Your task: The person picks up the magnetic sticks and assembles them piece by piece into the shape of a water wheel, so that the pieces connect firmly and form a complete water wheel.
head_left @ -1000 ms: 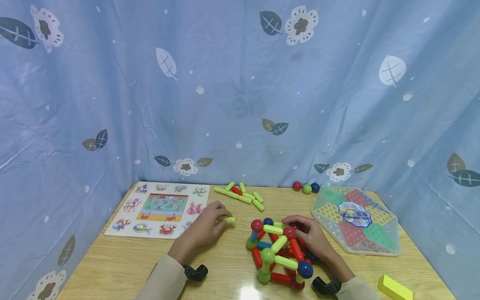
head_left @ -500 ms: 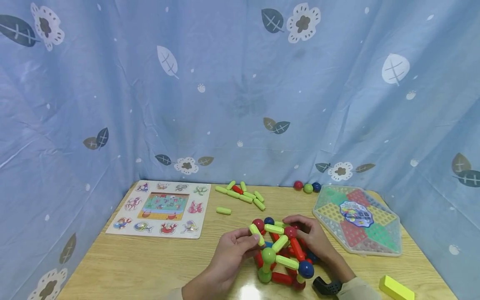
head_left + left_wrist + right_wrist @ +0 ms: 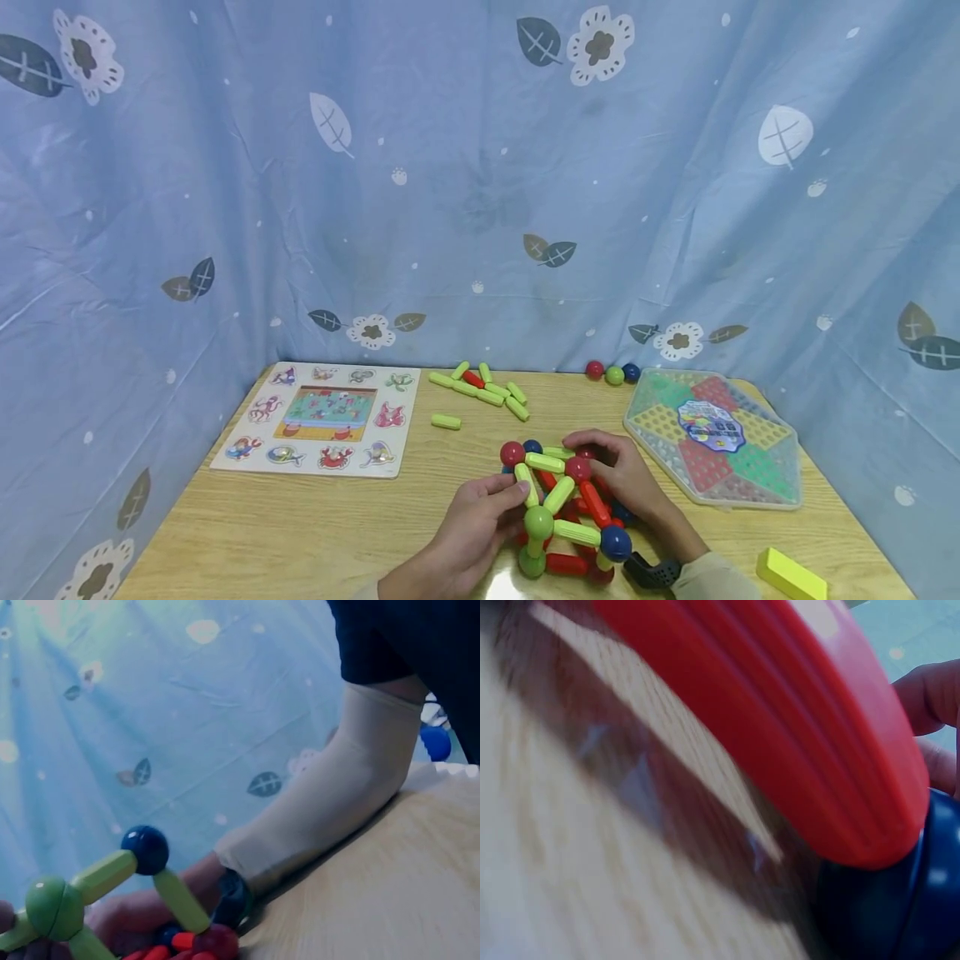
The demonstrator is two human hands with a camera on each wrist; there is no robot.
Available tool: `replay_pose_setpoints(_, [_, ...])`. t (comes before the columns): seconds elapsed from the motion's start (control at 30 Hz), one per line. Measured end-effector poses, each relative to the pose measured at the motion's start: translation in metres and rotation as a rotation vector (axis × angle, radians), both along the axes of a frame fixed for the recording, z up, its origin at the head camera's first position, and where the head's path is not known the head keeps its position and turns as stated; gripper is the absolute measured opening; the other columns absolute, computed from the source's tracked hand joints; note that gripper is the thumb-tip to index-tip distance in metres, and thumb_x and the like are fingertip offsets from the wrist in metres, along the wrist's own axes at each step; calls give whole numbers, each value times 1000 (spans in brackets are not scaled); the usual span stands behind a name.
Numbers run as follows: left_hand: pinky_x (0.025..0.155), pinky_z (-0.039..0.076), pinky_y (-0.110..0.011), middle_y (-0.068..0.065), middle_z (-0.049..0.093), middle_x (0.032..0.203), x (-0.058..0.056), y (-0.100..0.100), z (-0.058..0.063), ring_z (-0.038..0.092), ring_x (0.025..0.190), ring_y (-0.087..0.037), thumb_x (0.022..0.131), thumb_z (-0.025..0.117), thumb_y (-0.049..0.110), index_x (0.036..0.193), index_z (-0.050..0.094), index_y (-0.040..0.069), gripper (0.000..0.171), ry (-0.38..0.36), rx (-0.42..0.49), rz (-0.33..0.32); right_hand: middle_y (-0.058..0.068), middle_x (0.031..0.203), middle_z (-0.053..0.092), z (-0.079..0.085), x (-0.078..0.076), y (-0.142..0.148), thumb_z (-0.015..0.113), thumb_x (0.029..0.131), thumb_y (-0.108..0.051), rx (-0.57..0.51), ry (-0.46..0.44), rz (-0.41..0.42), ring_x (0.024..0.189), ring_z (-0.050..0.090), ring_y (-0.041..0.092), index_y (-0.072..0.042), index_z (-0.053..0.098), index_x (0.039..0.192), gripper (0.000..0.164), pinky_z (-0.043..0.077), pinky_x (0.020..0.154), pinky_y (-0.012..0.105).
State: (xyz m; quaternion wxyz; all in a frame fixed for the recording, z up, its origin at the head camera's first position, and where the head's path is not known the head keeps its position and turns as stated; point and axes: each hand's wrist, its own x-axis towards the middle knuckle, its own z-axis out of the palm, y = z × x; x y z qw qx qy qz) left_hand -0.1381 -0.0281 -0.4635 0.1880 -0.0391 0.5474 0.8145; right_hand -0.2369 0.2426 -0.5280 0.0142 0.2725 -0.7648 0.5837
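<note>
A magnetic ball-and-rod frame (image 3: 595, 503) stands on the table, built of red, yellow-green and blue rods and coloured balls. My left hand (image 3: 472, 521) pinches a yellow-green magnetic rod (image 3: 523, 475) at the frame's left side; the rod spans between a red ball (image 3: 512, 453) and a green ball (image 3: 538, 522). On the far right side my right hand (image 3: 628, 477) holds the frame near a red ball, its fingertips partly hidden. The left wrist view shows a blue ball (image 3: 145, 850) on the frame. Close up in the right wrist view are a red rod (image 3: 780, 727) and a dark blue ball (image 3: 885, 892).
Several loose rods (image 3: 490, 398) lie at the back, with one yellow-green rod (image 3: 446, 422) nearer. Three balls (image 3: 614, 375) sit by the curtain. A picture puzzle board (image 3: 315, 483) is left, a hexagonal game box (image 3: 712, 433) right, a yellow block (image 3: 791, 573) front right.
My left hand has carried a yellow-green rod from the table near the puzzle to the frame's left side, lowering it between two balls. My right hand stays in place.
</note>
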Motion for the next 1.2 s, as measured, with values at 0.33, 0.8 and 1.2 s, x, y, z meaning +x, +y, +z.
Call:
replay_pose_setpoints(0.33, [76, 61, -29, -6, 76, 99, -4, -8, -4, 69, 84, -14, 112, 61, 24, 117, 72, -5, 32, 38, -183, 37, 34, 123, 72, -1, 3, 0, 62, 99, 11, -38, 36, -45, 113, 72, 11, 11, 72, 123, 26, 57, 97, 18])
replay_pose_setpoints(0.8, [75, 55, -20, 3, 71, 102, -50, -47, -43, 63, 84, -5, 99, 80, 14, 117, 79, 16, 18, 738, -748, -178, 8, 152, 62, 11, 23, 33, 83, 98, -18, 355, 63, -93, 135, 61, 14, -25, 71, 141, 45, 58, 108, 36])
replay_pose_setpoints(1.2, [71, 59, -20, 1, 82, 98, -58, -50, -52, 70, 82, -4, 92, 87, 10, 111, 86, 12, 19, 712, -794, 121, 5, 85, 70, 20, 33, 22, 72, 93, 13, 106, 240, -189, 66, 54, 6, -11, 78, 106, 28, 47, 56, 23])
